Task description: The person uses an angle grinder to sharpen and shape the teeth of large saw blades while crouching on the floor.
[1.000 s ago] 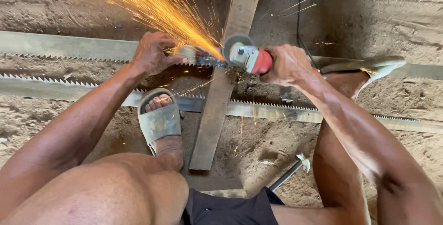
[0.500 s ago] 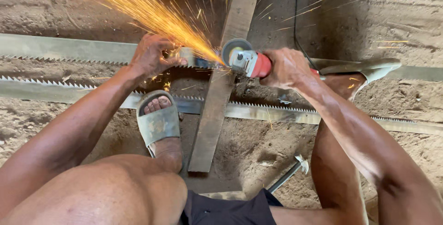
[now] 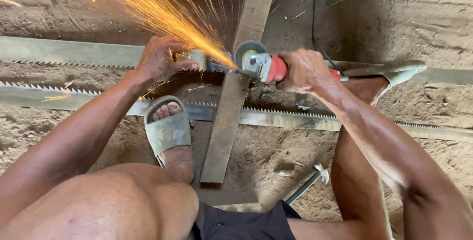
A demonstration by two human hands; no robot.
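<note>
**Grinding saw teeth over a wooden plank**

The right hand [image 3: 305, 70] grips the red angle grinder [image 3: 263, 65]; the left hand [image 3: 160, 58] closes on its side handle. The disc meets the far saw blade [image 3: 69, 53] just left of the plank [image 3: 229, 107], throwing sparks [image 3: 148, 3]. Two toothed blades cross the plank on a sandy floor [image 3: 419, 18], with bare ground around.

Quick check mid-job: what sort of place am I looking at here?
Probably a rough outdoor or open-shed workshop: a bare dirt floor, long toothed saw blades lying across a wooden plank, and an angle grinder throwing sparks.
</note>
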